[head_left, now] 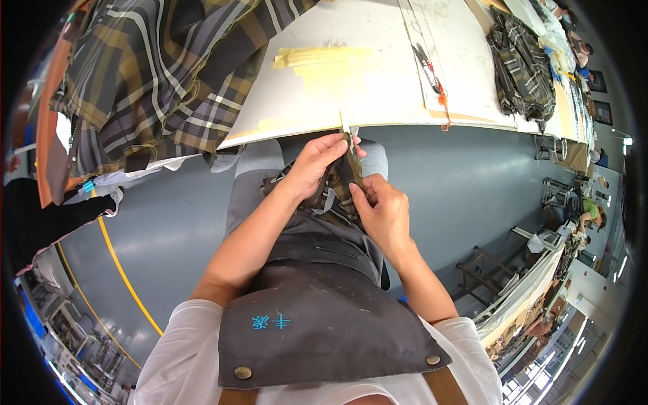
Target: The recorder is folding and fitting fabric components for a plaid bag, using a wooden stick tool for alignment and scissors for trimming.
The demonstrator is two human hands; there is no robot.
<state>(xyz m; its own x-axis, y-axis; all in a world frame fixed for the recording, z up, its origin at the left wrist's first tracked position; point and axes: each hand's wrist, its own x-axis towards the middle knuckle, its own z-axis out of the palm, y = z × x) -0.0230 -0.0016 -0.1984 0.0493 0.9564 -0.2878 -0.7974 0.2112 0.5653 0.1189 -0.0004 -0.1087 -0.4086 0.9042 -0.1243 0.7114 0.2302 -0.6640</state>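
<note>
Standing right up against a long white worktable [405,81], this person has both hands working a small piece of brown-and-green plaid fabric [335,192] just below the table's front edge, over their lap. The left hand [314,164] is closed on the upper part of the piece, thumb on top and fingers curled round it. The right hand [383,212] pinches the lower edge, fingers narrow and tight. Between them the cloth is pulled into a taut strip, my guess being so a seam or edge lies flat enough to see and work on. A thin pale sliver sticks up at the top of the piece by the left fingertips; can't tell what that is, too small.

Holding it that close to the body makes sense for fine work, with the dark grey work apron [317,317] right under it.

Rest of the scene: a big heap of plaid shirts in dark grey, yellow and white [162,74] hangs over the table's left end, well apart from the hands. Strips of pale yellow paper [324,64] lie flat on the tabletop, and a pair of scissors with a red-orange tassel [432,77] sits further right. Another plaid bundle [523,64] lies at the far end.
</note>
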